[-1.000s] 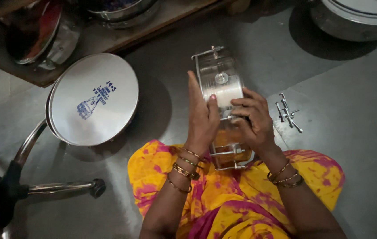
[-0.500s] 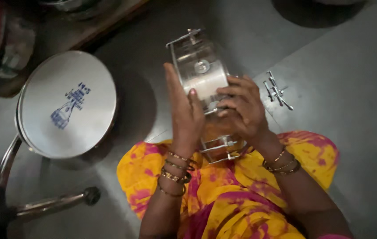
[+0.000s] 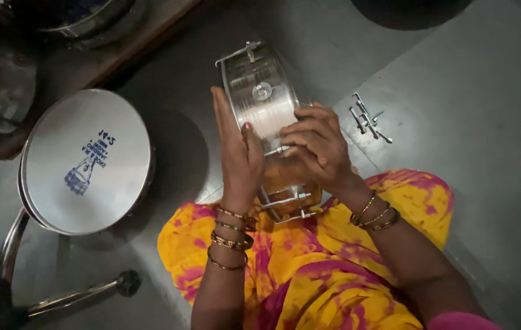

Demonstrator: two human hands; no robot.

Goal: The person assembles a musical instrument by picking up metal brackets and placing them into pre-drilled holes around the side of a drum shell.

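Observation:
A shiny metal drum shell (image 3: 260, 101) with tension rods along its side rests tilted on my lap, its far rim pointing away from me. My left hand (image 3: 236, 153) lies flat against the shell's left side, fingers straight. My right hand (image 3: 315, 143) curls over the right side, fingertips pinching at a rod or lug near the middle of the shell. Both wrists carry several bangles. The lower end of the shell (image 3: 288, 201) sits against my yellow and pink garment (image 3: 309, 269).
A round drum with a white head and a blue printed emblem (image 3: 86, 162) stands on the floor at left, on a chrome stand (image 3: 77, 296). Loose metal rods (image 3: 367, 117) lie on the grey floor at right. More metal shells (image 3: 77, 18) are stacked at the top left.
The view has shifted so the drum shell and hands sit slightly lower and more central. My hands keep the same hold on the shell; the right fingers have shifted a little along its side.

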